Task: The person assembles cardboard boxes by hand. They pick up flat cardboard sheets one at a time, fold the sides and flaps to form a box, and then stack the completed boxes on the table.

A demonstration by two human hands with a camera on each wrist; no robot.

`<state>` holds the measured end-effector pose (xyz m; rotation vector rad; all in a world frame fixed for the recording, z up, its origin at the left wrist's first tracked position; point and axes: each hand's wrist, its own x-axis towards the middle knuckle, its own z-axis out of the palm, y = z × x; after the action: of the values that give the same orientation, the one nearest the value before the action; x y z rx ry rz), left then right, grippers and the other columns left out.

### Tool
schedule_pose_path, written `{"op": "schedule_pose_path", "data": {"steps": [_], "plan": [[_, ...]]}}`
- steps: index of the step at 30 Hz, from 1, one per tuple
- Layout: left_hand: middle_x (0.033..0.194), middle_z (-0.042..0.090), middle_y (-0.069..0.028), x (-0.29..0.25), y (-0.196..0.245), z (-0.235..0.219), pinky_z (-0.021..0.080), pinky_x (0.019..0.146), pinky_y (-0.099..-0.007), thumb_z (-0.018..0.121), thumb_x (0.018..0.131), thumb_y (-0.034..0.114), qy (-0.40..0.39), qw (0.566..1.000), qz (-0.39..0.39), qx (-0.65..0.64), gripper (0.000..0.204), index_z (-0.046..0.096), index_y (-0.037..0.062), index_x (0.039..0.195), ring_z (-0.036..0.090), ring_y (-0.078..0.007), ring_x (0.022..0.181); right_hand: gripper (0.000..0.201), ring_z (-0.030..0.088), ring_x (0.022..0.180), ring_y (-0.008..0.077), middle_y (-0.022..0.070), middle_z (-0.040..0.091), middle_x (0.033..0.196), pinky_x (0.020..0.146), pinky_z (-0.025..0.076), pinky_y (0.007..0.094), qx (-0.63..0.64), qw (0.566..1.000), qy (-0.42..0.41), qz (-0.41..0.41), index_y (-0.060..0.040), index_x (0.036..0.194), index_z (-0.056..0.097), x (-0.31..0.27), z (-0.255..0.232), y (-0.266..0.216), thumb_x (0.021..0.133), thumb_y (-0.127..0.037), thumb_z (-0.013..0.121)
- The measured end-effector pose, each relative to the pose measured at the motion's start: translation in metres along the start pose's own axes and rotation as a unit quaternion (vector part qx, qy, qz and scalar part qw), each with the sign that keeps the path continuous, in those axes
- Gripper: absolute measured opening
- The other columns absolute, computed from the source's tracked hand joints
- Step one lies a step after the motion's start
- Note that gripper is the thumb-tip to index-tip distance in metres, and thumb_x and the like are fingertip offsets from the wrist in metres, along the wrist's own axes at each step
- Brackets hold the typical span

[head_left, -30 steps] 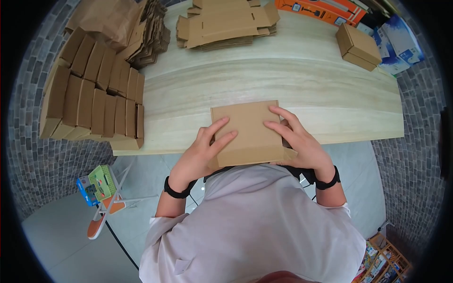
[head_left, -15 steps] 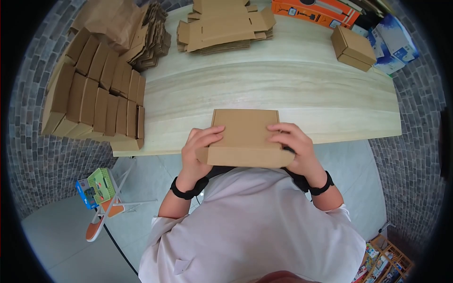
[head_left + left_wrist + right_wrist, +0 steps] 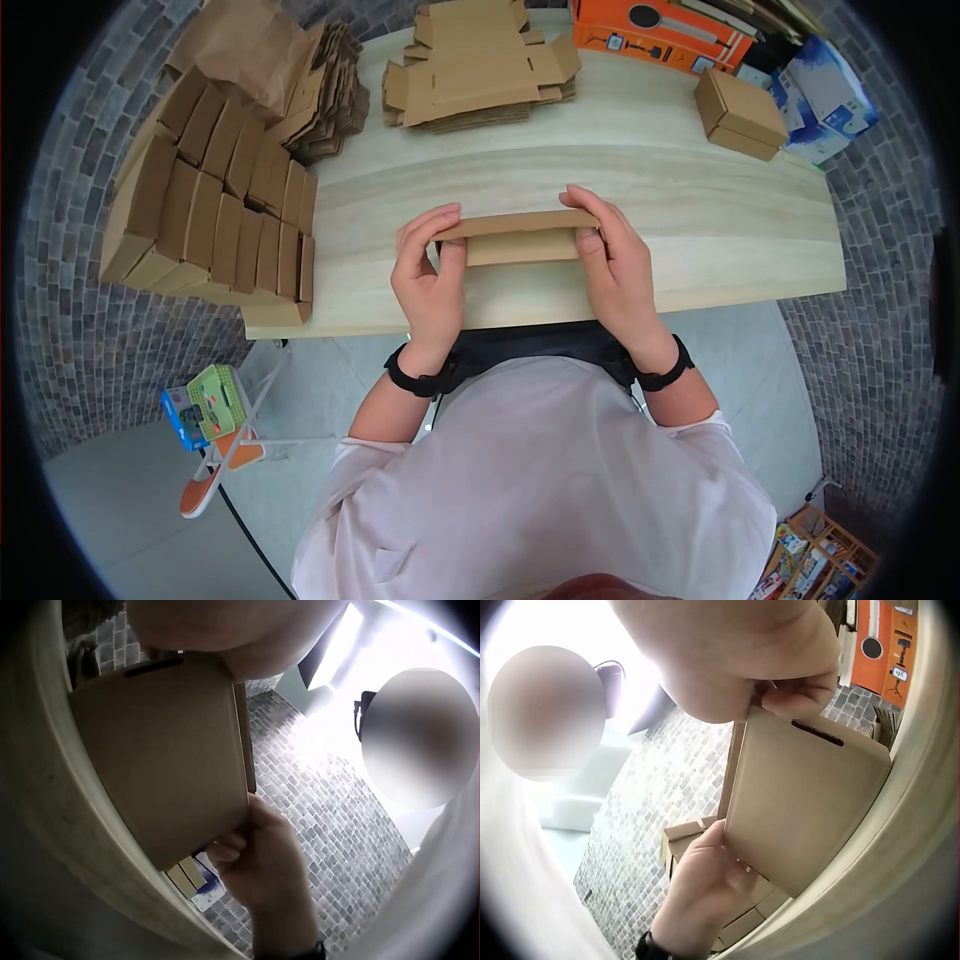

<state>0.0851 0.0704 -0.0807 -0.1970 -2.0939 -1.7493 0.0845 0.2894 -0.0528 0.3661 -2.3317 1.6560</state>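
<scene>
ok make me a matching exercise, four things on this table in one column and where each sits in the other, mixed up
Things:
1. held box
2. rows of folded boxes
3. flat cutouts
4. orange carton

Places:
A. far right corner of the table
B. far middle
C. left edge
D. near middle, between left hand and right hand

Pairs: 1-D, 2-C, 3-B, 4-A

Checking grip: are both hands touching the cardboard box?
Touching. The head view shows the left hand and right hand gripping the cardboard box at its ends.
</scene>
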Motion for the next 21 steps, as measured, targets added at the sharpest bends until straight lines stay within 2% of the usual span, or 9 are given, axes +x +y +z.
{"op": "schedule_pose_path", "data": {"steps": [1, 2, 4, 7, 8, 11, 13, 19, 21], "plan": [[0.127, 0.062, -0.0119, 0.001, -0.002, 0.0, 0.044, 0.099, -0.0319, 0.057, 0.1, 0.008, -0.013, 0.998, 0.05, 0.028, 0.036, 0.05, 0.0013, 0.135, 0.058, -0.0187, 0.11, 0.038, 0.066, 0.106, 0.0297, 0.0148, 0.064, 0.126, 0.085, 0.053, 0.0328, -0.051, 0.998, -0.004, -0.036, -0.0059, 0.139, 0.051, 0.0, 0.001, 0.0, 0.103, -0.018, 0.05], [0.127, 0.062, -0.0119, 0.001, 0.001, 0.002, 0.044, 0.099, -0.0319, 0.057, 0.1, 0.008, -0.013, 0.998, 0.05, 0.027, 0.036, 0.05, 0.0013, 0.135, 0.058, -0.0187, 0.11, 0.038, 0.066, 0.106, 0.0297, 0.0148, 0.064, 0.126, 0.085, 0.053, 0.0328, -0.051, 0.998, -0.004, -0.036, -0.0059, 0.139, 0.051, -0.001, 0.002, -0.002, 0.103, -0.018, 0.05], [0.14, 0.054, -0.0145, 0.001, 0.01, 0.007, 0.042, 0.102, -0.0334, 0.05, 0.103, 0.013, -0.054, 0.994, 0.065, 0.073, 0.047, 0.038, 0.0002, 0.146, 0.056, -0.0202, 0.112, 0.051, 0.063, 0.114, 0.0364, 0.0173, 0.057, 0.137, 0.09, 0.052, 0.0372, -0.135, 0.991, -0.014, -0.017, -0.0033, 0.148, 0.037, -0.003, 0.004, -0.009, 0.103, -0.024, 0.048], [0.15, 0.046, -0.0161, 0.002, 0.013, 0.011, 0.041, 0.104, -0.0336, 0.043, 0.105, 0.017, -0.042, 0.995, 0.062, 0.071, 0.051, 0.03, 0.0002, 0.151, 0.054, -0.0198, 0.116, 0.059, 0.059, 0.123, 0.0366, 0.0184, 0.052, 0.144, 0.098, 0.049, 0.0367, -0.129, 0.991, -0.039, -0.019, -0.0008, 0.152, 0.028, -0.006, 0.003, -0.009, 0.105, -0.031, 0.046], [0.15, 0.046, -0.0161, 0.003, 0.013, 0.01, 0.041, 0.104, -0.0336, 0.043, 0.105, 0.017, -0.043, 0.995, 0.061, 0.071, 0.051, 0.03, 0.0002, 0.151, 0.054, -0.0198, 0.116, 0.059, 0.059, 0.123, 0.0366, 0.0184, 0.052, 0.144, 0.098, 0.049, 0.0367, -0.129, 0.991, -0.039, -0.018, -0.0008, 0.152, 0.028, -0.006, -0.001, -0.008, 0.105, -0.031, 0.046], [0.154, 0.041, -0.0176, 0.005, 0.014, 0.005, 0.039, 0.105, -0.0332, 0.041, 0.105, 0.019, -0.049, 0.998, 0.028, 0.031, 0.054, 0.024, 0.0014, 0.154, 0.053, -0.0202, 0.118, 0.058, 0.053, 0.131, 0.0364, 0.0193, 0.05, 0.147, 0.104, 0.044, 0.0372, 0.013, 0.995, -0.097, 0.003, -0.0012, 0.152, 0.029, -0.005, -0.008, -0.007, 0.106, -0.033, 0.043], [0.154, 0.04, -0.0184, 0.005, 0.014, 0.004, 0.04, 0.105, -0.0338, 0.041, 0.101, 0.01, -0.054, 0.998, 0.007, 0.007, 0.057, 0.024, 0.0019, 0.155, 0.054, -0.021, 0.118, 0.054, 0.049, 0.136, 0.0341, 0.019, 0.051, 0.147, 0.108, 0.04, 0.0369, 0.063, 0.993, -0.099, 0.026, -0.0009, 0.15, 0.035, -0.005, -0.008, -0.006, 0.107, -0.033, 0.043], [0.154, 0.04, -0.0191, 0.007, 0.02, 0.007, 0.042, 0.104, -0.0359, 0.038, 0.09, -0.002, -0.054, 0.998, -0.01, -0.03, 0.066, 0.025, 0.0027, 0.155, 0.054, -0.0241, 0.122, 0.051, 0.055, 0.13, 0.0243, 0.0161, 0.06, 0.137, 0.106, 0.042, 0.0335, 0.147, 0.98, -0.103, 0.09, -0.0012, 0.143, 0.049, 0.0, -0.009, -0.01, 0.105, -0.036, 0.051], [0.154, 0.04, -0.0192, 0.007, 0.021, 0.008, 0.042, 0.104, -0.0364, 0.038, 0.09, -0.001, -0.052, 0.998, -0.01, -0.022, 0.066, 0.025, 0.0028, 0.155, 0.054, -0.0246, 0.123, 0.052, 0.056, 0.128, 0.0231, 0.0157, 0.061, 0.136, 0.105, 0.042, 0.033, 0.137, 0.983, -0.096, 0.081, -0.0014, 0.142, 0.049, 0.002, -0.009, -0.01, 0.104, -0.037, 0.052]]}}
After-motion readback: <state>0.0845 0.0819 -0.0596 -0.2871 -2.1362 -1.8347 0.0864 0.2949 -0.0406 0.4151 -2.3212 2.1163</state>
